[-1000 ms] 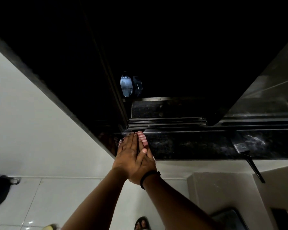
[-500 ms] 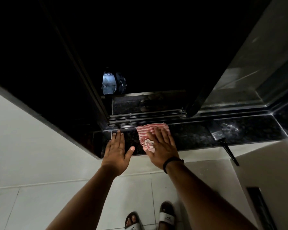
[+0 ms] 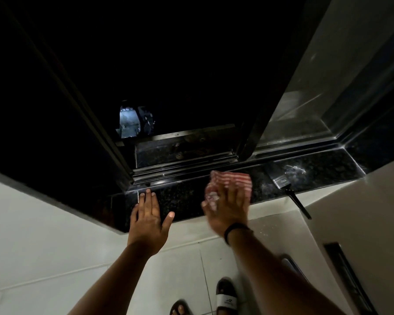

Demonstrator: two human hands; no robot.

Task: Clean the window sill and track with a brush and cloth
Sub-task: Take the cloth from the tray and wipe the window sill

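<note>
On the dark speckled granite window sill (image 3: 187,201), the right hand (image 3: 228,208) lies flat with fingers stretched out and close together, pressing down a red-and-white striped cloth (image 3: 233,180); the hand is blurred, so the exact finger contact is hard to make out. A black band (image 3: 234,229) circles that wrist. The left hand (image 3: 148,221) rests apart from it to the left, palm down and fingers spread, thumb out to the side, fingertips near the sill's far edge and holding nothing. Just beyond both hands runs the dark metal sliding window track (image 3: 182,165). To the right of the cloth, a flat black-handled paint brush (image 3: 282,184) lies on the sill, its handle sticking out over the front edge, beside a pale dusty smear (image 3: 296,170). Below, two feet in sandals (image 3: 225,296) stand on white floor tiles (image 3: 43,280).
</note>
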